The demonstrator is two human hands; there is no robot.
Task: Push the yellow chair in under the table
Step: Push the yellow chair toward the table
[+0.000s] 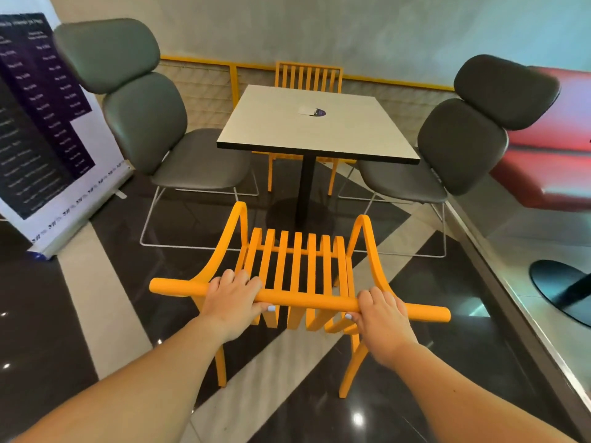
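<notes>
The top rail of the slatted yellow-orange wooden chair is gripped by both hands — the left hand near the rail's left part, the right hand towards its right end, fingers wrapped over. The chair stands on the glossy black-and-cream floor, facing the square white-topped bench with a black pedestal but clear of its near edge. The grasp is made — the push itself appears largely undone.

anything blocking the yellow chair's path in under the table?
Nothing visible. Both hands, left and right, grip the yellow chair by its top rail. The floor ahead to the table is bare. The table's black pedestal stands centred in the chair's line and may limit how far it slides in.
</notes>
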